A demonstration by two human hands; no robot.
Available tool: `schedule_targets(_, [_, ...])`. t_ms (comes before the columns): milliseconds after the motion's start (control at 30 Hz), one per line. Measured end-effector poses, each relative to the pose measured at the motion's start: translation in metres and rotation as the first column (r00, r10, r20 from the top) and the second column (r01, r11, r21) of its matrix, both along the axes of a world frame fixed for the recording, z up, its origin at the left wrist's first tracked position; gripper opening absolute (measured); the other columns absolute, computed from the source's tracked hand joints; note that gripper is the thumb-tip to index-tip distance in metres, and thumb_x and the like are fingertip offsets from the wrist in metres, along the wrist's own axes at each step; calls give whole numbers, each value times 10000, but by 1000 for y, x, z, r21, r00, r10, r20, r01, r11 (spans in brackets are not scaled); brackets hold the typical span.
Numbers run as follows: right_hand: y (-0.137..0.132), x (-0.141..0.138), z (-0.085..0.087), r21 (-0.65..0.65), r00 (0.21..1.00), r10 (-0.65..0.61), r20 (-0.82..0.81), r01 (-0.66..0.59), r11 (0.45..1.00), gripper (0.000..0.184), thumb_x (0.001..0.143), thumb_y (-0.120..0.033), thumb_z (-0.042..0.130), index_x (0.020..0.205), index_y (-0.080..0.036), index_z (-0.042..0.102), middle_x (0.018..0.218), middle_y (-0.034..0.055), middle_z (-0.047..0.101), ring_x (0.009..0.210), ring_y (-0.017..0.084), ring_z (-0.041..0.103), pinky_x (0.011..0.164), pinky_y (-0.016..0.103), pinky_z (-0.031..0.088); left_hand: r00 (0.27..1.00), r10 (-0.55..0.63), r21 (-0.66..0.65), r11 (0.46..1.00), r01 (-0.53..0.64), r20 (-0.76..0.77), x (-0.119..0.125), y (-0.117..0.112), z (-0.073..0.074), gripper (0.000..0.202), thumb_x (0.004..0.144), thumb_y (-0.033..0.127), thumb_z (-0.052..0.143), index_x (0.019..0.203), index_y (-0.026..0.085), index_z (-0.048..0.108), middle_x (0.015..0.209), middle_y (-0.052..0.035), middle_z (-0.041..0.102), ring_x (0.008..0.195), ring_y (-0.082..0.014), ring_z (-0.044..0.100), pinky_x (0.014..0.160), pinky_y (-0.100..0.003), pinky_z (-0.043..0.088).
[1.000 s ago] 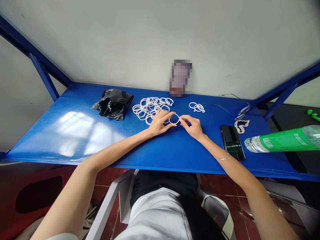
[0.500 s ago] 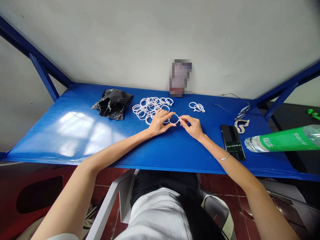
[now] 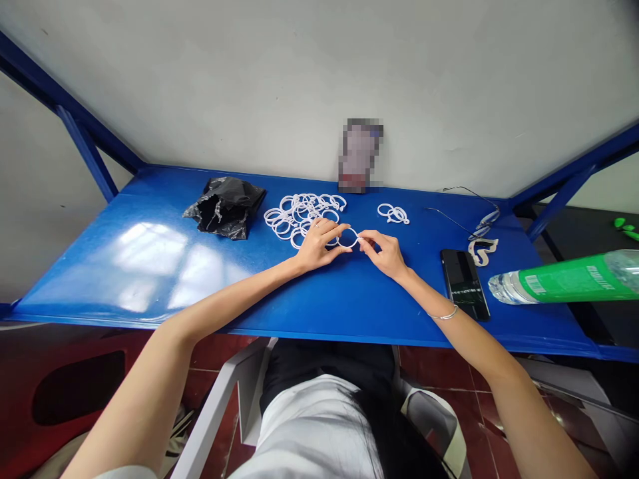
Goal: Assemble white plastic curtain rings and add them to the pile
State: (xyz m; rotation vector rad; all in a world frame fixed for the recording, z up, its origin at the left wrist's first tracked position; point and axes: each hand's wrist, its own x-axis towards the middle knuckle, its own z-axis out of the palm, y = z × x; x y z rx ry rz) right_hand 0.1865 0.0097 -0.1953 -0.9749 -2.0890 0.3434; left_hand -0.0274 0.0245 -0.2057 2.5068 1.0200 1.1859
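Note:
A white ring (image 3: 348, 247), like a curtain ring, is held between my two hands just above the blue table. My left hand (image 3: 319, 245) grips its left side with thumb and fingers curved around it. At the ring's right edge, the fingertips of my right hand (image 3: 383, 252) pinch a small part that the fingers mostly hide. Behind my left hand lies a heap of white rings (image 3: 299, 211), partly covered by that hand. A smaller group of white rings (image 3: 393, 213) rests apart from it, beyond my right hand.
A crumpled black plastic bag (image 3: 234, 199) sits left on the blue table (image 3: 309, 306). A pixelated upright object (image 3: 359, 156) leans against the wall. To the right are eyeglasses (image 3: 483, 223), a pale curved piece (image 3: 482, 253), a black phone (image 3: 464, 285) and a green-labelled bottle (image 3: 574, 278).

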Motion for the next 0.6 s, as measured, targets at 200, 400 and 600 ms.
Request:
schedule_targets(200, [0,0,0,17,1000,-3,2,3,1000,178,948,-319,501,987,-209,635,733,16,712,559,142,633,573,259,496,1000,16,28,1000,-15,-13,1,-1,1,521,860,578,564,1168,160,609,843,-73,661,834,-218,593,818,-388,427])
schedule_targets(400, [2,1,-1,37,1000,17,-21,-16,999,156,945,-291,509,993,-209,633,735,11,708,567,141,634,576,254,498,1000,19,57,998,-18,-24,3,-4,4,475,887,514,564,1188,148,572,887,-79,664,865,-215,601,813,-365,432])
schedule_targets(600, [2,1,-2,8,1000,-1,-30,1,1000,152,951,-305,507,1015,-212,608,677,-6,664,548,127,616,555,240,480,999,29,62,998,-26,-33,3,-4,4,475,892,487,571,1224,150,537,960,-87,665,905,-212,599,844,-356,432])
